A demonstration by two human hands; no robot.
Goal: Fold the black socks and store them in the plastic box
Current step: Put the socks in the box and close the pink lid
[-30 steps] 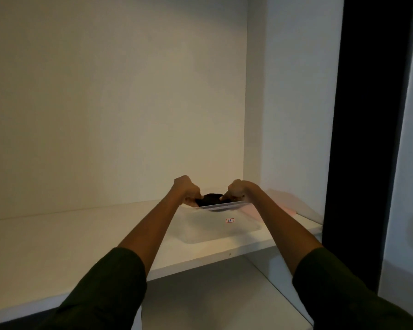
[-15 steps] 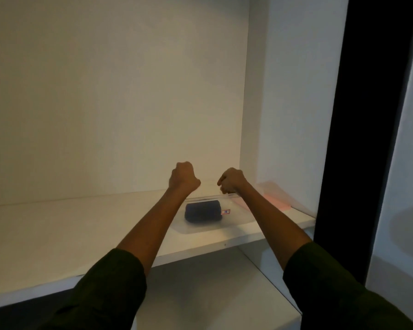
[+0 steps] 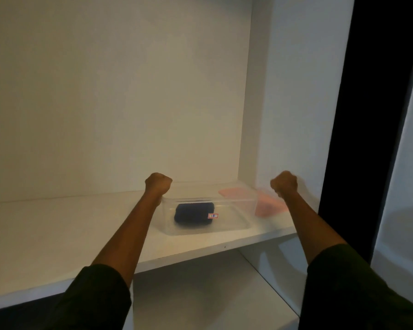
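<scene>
The white shelf board (image 3: 57, 236) is stretching wide leftward. Near its front edge, the clear rectangular plastic box (image 3: 200, 231) is holding the folded black socks (image 3: 193, 214), a flat pink lid (image 3: 270, 206) lying just beside. The left hand (image 3: 158, 183) and right hand (image 3: 284, 183) are hovering as empty fists, flanking the box.

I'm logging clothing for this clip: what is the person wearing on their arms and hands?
Both arms have dark sleeves: the left sleeve and right sleeve end near the elbows, leaving the forearms bare. The left hand and right hand are bare. No gloves, watch, bracelet or ring show, though the right hand is blurred.
</scene>
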